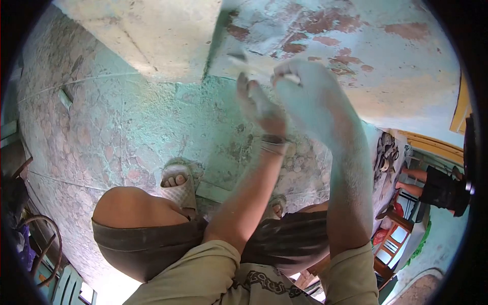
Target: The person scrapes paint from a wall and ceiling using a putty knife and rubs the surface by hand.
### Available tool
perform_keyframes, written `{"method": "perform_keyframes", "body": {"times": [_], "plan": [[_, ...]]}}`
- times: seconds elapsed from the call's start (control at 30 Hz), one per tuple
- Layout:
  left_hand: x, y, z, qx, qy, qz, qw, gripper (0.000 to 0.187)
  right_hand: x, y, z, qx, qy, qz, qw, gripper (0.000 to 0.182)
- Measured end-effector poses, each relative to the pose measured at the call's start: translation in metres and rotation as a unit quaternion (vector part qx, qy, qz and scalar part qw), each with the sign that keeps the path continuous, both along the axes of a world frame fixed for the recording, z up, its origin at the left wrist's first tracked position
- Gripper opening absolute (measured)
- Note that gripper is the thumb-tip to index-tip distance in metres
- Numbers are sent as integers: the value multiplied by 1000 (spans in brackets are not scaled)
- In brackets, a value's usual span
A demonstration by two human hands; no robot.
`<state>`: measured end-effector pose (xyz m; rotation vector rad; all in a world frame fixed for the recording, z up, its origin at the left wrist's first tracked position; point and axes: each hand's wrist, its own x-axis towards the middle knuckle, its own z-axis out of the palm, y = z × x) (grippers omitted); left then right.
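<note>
My right hand (pixel 310 86), coated in pale dust, is closed round the light handle of a scraper (pixel 244 63). Its dark blade end is smeared by motion and points left, close to the wall. Just below the tool is my left hand (pixel 260 104), blurred, with bent fingers apart and nothing visible in them. A dark band circles that wrist. In front of both hands, the lower wall (pixel 351 38) shows pale paint with bare reddish-brown patches.
A cream wall corner (pixel 168 35) juts out at upper left. Pale dust covers the patterned floor (pixel 96 132), where a small flat piece (pixel 65 99) lies. My slippered foot (pixel 178 185) is below. At right are footwear (pixel 386 152), a wooden chair (pixel 394 239) and another person (pixel 442 190).
</note>
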<state>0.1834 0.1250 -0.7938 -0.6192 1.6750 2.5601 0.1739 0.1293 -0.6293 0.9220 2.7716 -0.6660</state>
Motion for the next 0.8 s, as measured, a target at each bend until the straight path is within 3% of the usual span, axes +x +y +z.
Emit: {"method": "perform_keyframes", "body": {"times": [0.07,0.13,0.2,0.3,0.37,0.43,0.53,0.57,0.6,0.67,0.73,0.8], "plan": [[1,3,18,72,47,-46,995,39,-16,-3,-12,72,-14,68,995,33],[-7,-1,6,133,68,-85,985,39,-32,-8,-35,62,-35,50,996,32],[-18,-8,-20,213,57,-126,967,40,-48,-17,-65,-29,-61,-49,997,32],[-13,-15,9,177,61,-107,976,41,-26,-24,-77,88,111,-40,989,15],[-8,-8,32,130,73,-88,985,41,-12,-24,-57,91,188,18,978,18],[-16,-7,15,161,78,-120,977,42,-17,-22,-53,112,198,-62,972,27],[-31,-5,-28,289,65,-191,936,43,10,9,-82,-85,101,-90,987,29],[-28,-1,-34,306,75,-216,924,43,27,15,-83,-106,126,-103,981,31],[-22,-9,8,350,51,-172,919,44,47,17,-81,-129,150,-111,974,32],[9,6,5,158,130,-216,955,57,73,32,-66,-205,135,-153,957,34],[31,1,48,173,90,-279,940,66,106,48,-40,-307,43,-241,919,33],[56,5,67,169,80,-330,925,70,129,54,-27,-262,79,-207,939,31]]}}
